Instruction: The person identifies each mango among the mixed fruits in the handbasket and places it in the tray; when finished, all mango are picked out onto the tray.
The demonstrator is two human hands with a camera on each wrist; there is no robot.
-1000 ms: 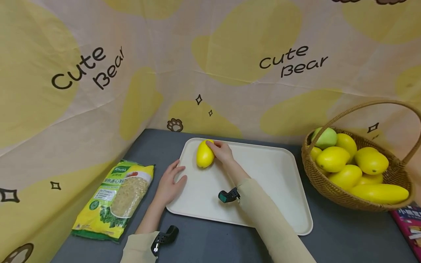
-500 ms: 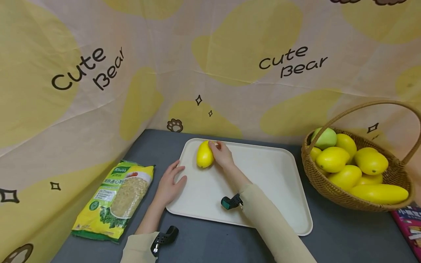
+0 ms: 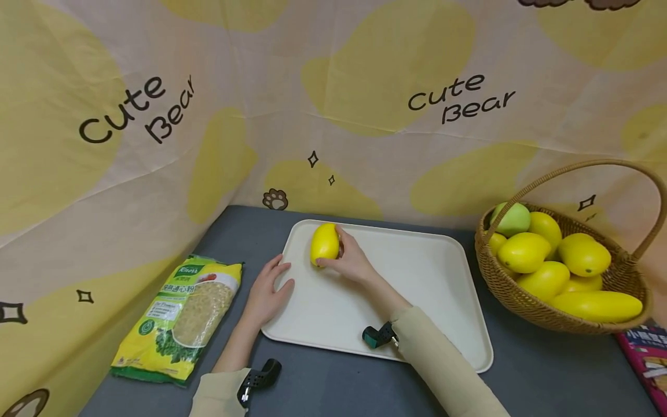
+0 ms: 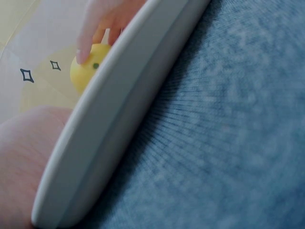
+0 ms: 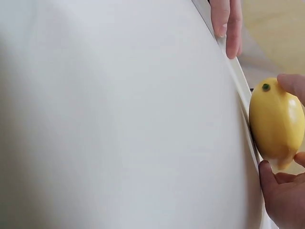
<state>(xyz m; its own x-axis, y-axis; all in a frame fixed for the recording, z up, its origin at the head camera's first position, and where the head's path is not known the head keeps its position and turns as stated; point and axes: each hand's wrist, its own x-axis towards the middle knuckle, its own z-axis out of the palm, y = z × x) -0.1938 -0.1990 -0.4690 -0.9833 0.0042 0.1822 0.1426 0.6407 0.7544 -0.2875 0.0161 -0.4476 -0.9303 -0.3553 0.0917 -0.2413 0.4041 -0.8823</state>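
Note:
A yellow lemon [image 3: 324,243] lies at the far left of the white tray [image 3: 411,289]. My right hand [image 3: 353,259] spans it from the right, the thumb at its near end and the fingers by its far end. In the right wrist view, fingertips touch both ends of the lemon [image 5: 275,119], and its green stem spot shows. My left hand [image 3: 268,292] rests at the tray's left rim with the fingers loosely extended, holding nothing. In the left wrist view, the tray's edge hides part of the lemon [image 4: 86,69].
A wicker basket [image 3: 552,318] with a tall handle stands right of the tray, holding several lemons, a green fruit [image 3: 513,219] and a long yellow fruit [image 3: 596,306]. A yellow-green Knorr bag [image 3: 179,318] lies left. A magenta package [image 3: 646,359] shows at the right edge. Patterned cloth [image 3: 365,116] hangs behind.
My right hand has drawn slightly away from the lemon's top and regripped, its thumb moving from the far end to the near end. The lemon and the left hand have stayed in place.

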